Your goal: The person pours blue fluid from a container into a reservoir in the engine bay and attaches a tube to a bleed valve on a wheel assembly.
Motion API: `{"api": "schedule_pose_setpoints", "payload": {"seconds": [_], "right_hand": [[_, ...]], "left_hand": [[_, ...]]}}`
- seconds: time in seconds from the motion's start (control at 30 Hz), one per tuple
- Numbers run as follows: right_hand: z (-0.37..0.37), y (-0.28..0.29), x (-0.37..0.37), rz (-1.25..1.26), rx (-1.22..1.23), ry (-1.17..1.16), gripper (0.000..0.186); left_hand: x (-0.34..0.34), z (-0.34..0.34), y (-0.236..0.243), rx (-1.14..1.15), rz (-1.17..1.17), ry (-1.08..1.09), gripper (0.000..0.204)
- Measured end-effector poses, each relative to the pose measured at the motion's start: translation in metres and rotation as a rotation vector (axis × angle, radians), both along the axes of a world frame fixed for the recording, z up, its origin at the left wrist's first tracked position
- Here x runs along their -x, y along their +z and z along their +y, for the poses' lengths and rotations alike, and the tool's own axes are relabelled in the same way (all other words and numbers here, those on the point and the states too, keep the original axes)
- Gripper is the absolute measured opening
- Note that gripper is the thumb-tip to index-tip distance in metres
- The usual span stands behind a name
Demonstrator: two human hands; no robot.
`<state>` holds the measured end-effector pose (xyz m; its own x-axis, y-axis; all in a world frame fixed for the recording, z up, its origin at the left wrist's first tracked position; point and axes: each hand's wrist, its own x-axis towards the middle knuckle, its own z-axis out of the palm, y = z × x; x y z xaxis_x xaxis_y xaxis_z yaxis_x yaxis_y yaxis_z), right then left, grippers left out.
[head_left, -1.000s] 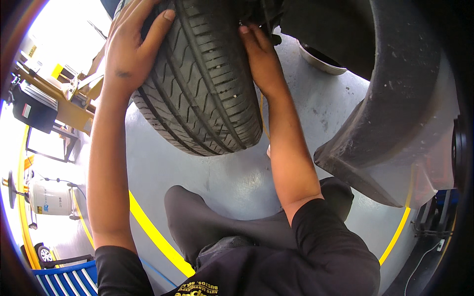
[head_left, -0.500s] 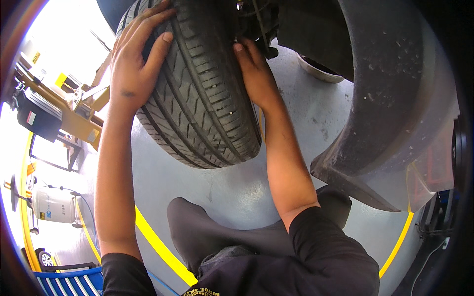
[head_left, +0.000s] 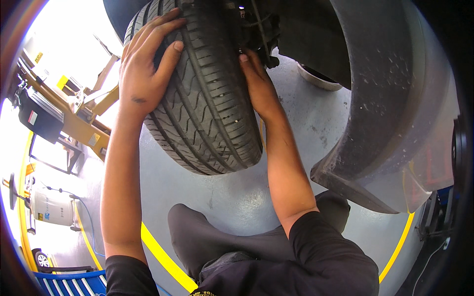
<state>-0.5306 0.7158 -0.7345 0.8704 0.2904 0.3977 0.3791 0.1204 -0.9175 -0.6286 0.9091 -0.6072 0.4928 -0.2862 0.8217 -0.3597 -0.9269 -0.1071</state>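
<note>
A black tire (head_left: pixel 197 123) with grooved tread fills the upper middle, beside the wheel well. My left hand (head_left: pixel 148 69) grips its left part, thumb along the tread and fingers slightly spread, curved over the rubber. My right hand (head_left: pixel 261 89) grips the right sidewall, its thumb near dark suspension parts (head_left: pixel 264 34); its fingertips are partly hidden.
The dark fender liner and bumper edge (head_left: pixel 385 123) curve down the right. A round pale pan (head_left: pixel 316 78) lies on the grey floor (head_left: pixel 222 202). At left stand tan machinery (head_left: pixel 98 103), a white tank (head_left: pixel 52 207) and a blue slatted rack (head_left: pixel 69 283). My knees are below the tire.
The tire and both my hands on it appear lower in the view than a second ago, shifted slightly. The surroundings also shift a little, and both hands keep their hold.
</note>
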Motion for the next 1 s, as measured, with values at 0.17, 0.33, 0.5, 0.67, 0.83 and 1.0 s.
{"api": "schedule_pose_setpoints", "payload": {"seconds": [0.17, 0.33, 0.5, 0.67, 0.83, 1.0], "right_hand": [[0.000, 0.001, 0.001, 0.004, -0.012, 0.000, 0.069], [0.002, -0.001, -0.002, 0.008, -0.029, -0.040, 0.063], [0.001, -0.001, -0.008, -0.072, 0.101, -0.209, 0.044], [-0.011, -0.026, 0.004, 0.019, -0.022, -0.171, 0.035], [-0.008, -0.057, 0.016, 0.112, -0.037, -0.193, 0.025], [-0.015, -0.098, 0.001, 0.357, -0.062, -0.148, 0.020]], "left_hand": [[0.002, 0.002, 0.002, -0.077, 0.039, 0.037, 0.043], [0.004, -0.005, 0.002, -0.013, 0.082, 0.017, 0.043], [0.005, -0.003, 0.003, -0.025, 0.091, -0.012, 0.043], [0.000, -0.001, 0.002, -0.001, 0.094, -0.056, 0.042], [0.000, 0.008, -0.005, 0.008, 0.010, -0.006, 0.038], [-0.002, 0.004, -0.005, -0.003, 0.012, -0.012, 0.038]]}}
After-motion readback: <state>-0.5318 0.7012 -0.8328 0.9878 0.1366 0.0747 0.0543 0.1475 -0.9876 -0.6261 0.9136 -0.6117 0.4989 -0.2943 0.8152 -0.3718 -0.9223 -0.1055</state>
